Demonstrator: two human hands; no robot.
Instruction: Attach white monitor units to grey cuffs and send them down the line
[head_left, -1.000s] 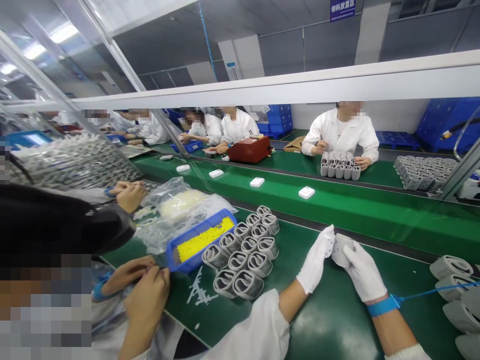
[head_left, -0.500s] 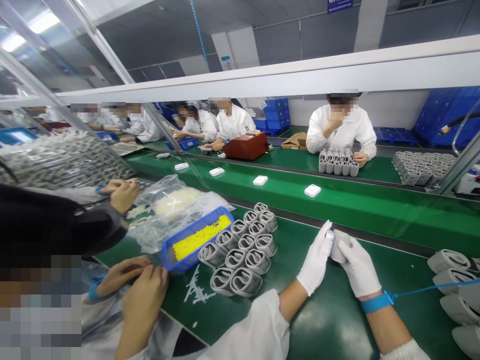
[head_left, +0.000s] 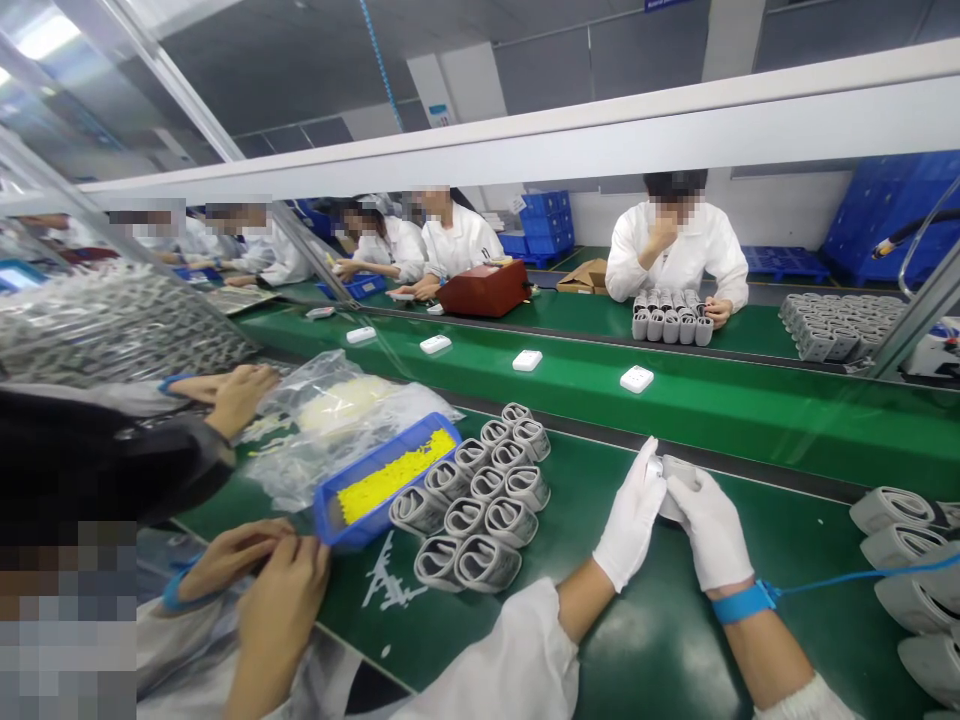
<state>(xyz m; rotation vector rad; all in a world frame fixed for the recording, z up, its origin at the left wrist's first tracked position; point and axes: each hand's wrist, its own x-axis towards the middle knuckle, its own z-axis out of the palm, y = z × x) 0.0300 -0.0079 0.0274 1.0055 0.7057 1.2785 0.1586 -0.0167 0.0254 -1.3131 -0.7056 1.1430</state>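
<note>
Both my hands wear white gloves and meet above the green bench. My left hand [head_left: 628, 520] is closed against a small white device [head_left: 655, 468], its fingers straight and pressed together along the side. A grey cuff [head_left: 679, 474] sits against the device, and my right hand [head_left: 709, 525] grips it with the thumb across its front. The gloves hide much of both pieces. A blue wrist strap [head_left: 742, 602] with a cord circles my right wrist. To the left of my hands stand several rolled grey cuffs [head_left: 487, 562] in rows.
A blue tray [head_left: 324, 520] of yellow pieces and a clear plastic bag [head_left: 289, 468] lie left, near co-workers' bare hands [head_left: 281, 590]. White strips [head_left: 390, 585] lie in front. More rolled cuffs [head_left: 900, 552] stand right. White devices [head_left: 637, 379] sit on the green conveyor [head_left: 577, 385] ahead.
The cuff has tilted slightly between my hands, and my right fingers have shifted over its top. Devices on the conveyor have moved a little to the right. The view has shifted slightly.
</note>
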